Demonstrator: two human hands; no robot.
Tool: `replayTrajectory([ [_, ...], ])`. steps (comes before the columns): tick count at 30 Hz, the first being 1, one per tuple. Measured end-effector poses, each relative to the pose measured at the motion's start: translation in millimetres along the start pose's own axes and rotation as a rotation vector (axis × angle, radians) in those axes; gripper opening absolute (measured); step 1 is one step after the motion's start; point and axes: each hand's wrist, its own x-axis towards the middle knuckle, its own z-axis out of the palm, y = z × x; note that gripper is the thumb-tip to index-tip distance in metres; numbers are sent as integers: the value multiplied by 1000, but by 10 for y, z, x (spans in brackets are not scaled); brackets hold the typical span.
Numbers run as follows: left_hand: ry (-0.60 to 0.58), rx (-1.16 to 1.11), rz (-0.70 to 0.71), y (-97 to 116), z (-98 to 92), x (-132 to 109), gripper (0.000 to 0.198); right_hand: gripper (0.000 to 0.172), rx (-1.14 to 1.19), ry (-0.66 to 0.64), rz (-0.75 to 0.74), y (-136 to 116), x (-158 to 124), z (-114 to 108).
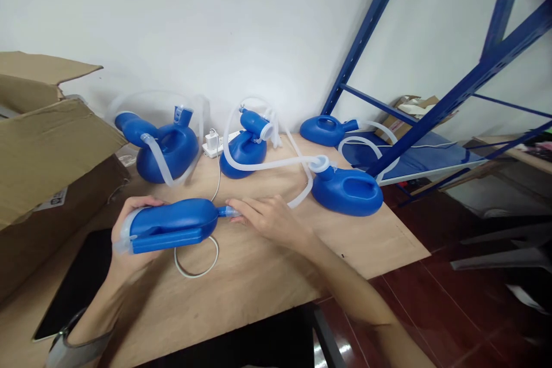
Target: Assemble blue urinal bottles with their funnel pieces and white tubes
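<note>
My left hand (131, 241) is wrapped around the wide end of a blue plastic urinal cup (176, 221) with a moulded handle and a translucent white rim. The cup lies sideways above the table, its narrow nozzle pointing right. At that nozzle my right hand (269, 218) pinches the end of a clear plastic tube (233, 211). The tube end meets the nozzle; how far it is pushed on is hidden by my fingers. Beyond my right hand, a blue urinal bottle (347, 191) lies on the table with a translucent cap at its neck.
More blue urinal bottles (172, 152) with tubes stand along the wall, including a middle one (244, 155) and a far right one (321, 131). An open cardboard box (56, 155) is at left, beside a black tablet (77, 282). A power strip (211, 149) and blue shelf frame (452, 92) stand behind.
</note>
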Motion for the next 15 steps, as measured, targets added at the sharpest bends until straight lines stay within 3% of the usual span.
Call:
replayTrajectory([
  [5, -48, -67, 169, 207, 167, -29, 67, 30, 86, 32, -41, -19, -3, -20],
  [8, 4, -87, 256, 390, 297, -86, 62, 30, 160, 36, -30, -66, -19, -97],
  [10, 53, -72, 268, 472, 345, -125, 57, 30, 192, 47, -40, -95, -37, -169],
  [13, -27, -103, 302, 496, 341, -151, 55, 32, 245, 61, -68, -116, -63, -237],
  [15, -21, -113, 224, 467, 306, -142, 57, 36, 222, 16, -63, -119, -53, -217],
])
